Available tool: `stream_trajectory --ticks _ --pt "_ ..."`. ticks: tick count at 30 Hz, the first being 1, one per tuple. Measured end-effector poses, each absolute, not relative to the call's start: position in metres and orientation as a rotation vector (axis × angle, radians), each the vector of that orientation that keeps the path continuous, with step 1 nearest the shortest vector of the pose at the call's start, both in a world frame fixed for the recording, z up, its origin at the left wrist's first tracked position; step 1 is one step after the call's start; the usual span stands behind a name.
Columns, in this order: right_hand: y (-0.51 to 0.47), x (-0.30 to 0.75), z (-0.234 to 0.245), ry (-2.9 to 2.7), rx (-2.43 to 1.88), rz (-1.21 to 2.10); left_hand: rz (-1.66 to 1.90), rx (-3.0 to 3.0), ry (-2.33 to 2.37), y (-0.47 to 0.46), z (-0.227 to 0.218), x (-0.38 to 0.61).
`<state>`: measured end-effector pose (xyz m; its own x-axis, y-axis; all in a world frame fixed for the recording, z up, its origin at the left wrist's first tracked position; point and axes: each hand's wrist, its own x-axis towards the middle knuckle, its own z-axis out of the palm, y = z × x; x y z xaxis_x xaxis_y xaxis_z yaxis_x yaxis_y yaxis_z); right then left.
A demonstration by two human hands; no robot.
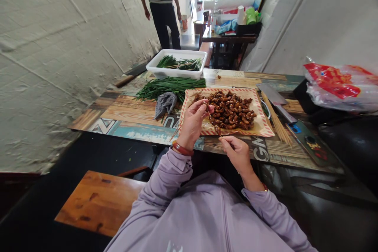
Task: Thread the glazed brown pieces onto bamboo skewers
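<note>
Between the thumb and finger of my right hand [236, 151] is the lower end of a thin wooden skewer [220, 136]. Glossy brown pieces are threaded on it, and it slants up toward my left hand [191, 120]. That hand is closed in a pinch on a small brown food piece [206, 106] near the skewer's upper end; the fingers partly cover it. Just beyond both hands lies a heap of curled, sauce-coated brown pieces [232, 108], whose exact kind I cannot make out. It rests on a tray with a red-and-white striped border [267, 126].
Left of the tray lie a grey cloth [165, 104] and long green chives [174, 86], with a white tub [177, 74] behind. To the right are bare skewers [276, 120], a cleaver [273, 94], a phone [311, 141] and plastic bags [339, 86]. A person [159, 0] stands beyond the table.
</note>
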<state>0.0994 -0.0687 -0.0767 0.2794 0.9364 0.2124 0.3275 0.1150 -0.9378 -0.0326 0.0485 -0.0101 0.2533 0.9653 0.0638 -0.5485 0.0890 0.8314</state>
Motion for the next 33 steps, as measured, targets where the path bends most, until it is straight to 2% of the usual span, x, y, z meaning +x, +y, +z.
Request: stream_trajectory --ticks 33 --pt "-0.067 0.099 -0.081 -1.241 -1.431 0.686 1.157 0.873 0.545 0.038 -0.011 -0.028"
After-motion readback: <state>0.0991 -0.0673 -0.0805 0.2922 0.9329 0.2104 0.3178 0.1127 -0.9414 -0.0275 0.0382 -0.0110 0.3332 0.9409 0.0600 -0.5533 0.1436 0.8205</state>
